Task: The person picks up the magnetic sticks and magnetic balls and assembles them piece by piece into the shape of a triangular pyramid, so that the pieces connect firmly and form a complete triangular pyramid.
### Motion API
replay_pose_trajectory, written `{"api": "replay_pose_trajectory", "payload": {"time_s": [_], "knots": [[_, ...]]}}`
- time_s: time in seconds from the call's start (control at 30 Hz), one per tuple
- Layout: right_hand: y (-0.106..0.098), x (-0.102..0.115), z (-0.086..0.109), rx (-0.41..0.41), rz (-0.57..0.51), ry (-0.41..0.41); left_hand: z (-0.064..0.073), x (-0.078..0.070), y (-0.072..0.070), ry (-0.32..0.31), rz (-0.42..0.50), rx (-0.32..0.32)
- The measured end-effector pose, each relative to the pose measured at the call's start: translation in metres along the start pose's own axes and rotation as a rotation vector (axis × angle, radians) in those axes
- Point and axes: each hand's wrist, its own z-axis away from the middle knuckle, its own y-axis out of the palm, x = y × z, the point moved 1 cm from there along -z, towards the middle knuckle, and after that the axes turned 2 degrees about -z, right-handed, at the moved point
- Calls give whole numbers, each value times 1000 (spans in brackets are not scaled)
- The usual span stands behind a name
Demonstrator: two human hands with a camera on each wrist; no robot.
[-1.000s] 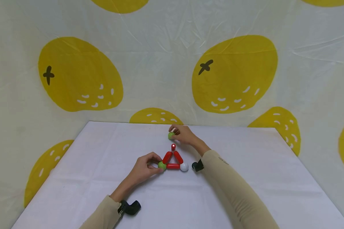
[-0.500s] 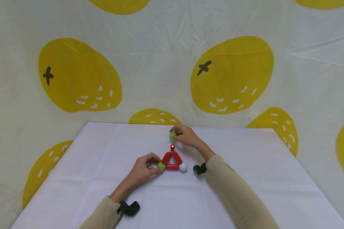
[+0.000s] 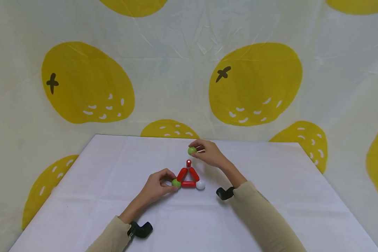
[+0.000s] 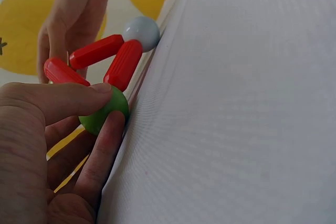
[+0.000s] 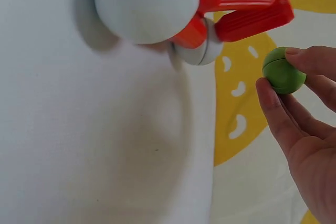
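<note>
A triangular frame of red rods (image 3: 188,184) with ball joints stands on the white tabletop in the head view. Its left corner is a green ball (image 3: 176,183), pinched between the thumb and fingers of my left hand (image 3: 155,185). The right corner is a white ball (image 3: 200,184). A further red rod (image 3: 188,163) points up at the far corner. Beyond it, my right hand (image 3: 210,153) holds a loose green ball (image 5: 284,71) by the fingertips, apart from the frame. In the right wrist view, a second white ball (image 5: 202,48) shows beneath the red rods.
A white cloth (image 3: 255,217) covers the table. Behind stands a pale curtain (image 3: 173,77) printed with yellow fruit, close to the table's far edge. Black wrist cameras (image 3: 225,193) sit on both wrists.
My right hand has drawn slightly right and nearer with the green ball, its forearm shifting right too. The left hand keeps its grip on the corner ball.
</note>
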Motion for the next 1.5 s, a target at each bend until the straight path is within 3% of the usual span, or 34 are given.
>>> {"api": "replay_pose_trajectory", "payload": {"time_s": [0.2,0.47,0.67,1.5], "knots": [[-5,14,12,-9,-44,-32,0,1,-1,2,0,-5],[-7,26,28,-31,-109,-15,-1,0,0,11,-4,-1],[-4,31,33,-29,-143,-60,-2,-1,-2,28,-4,1],[8,26,38,59,-45,-99,-1,1,0,34,0,1]]}}
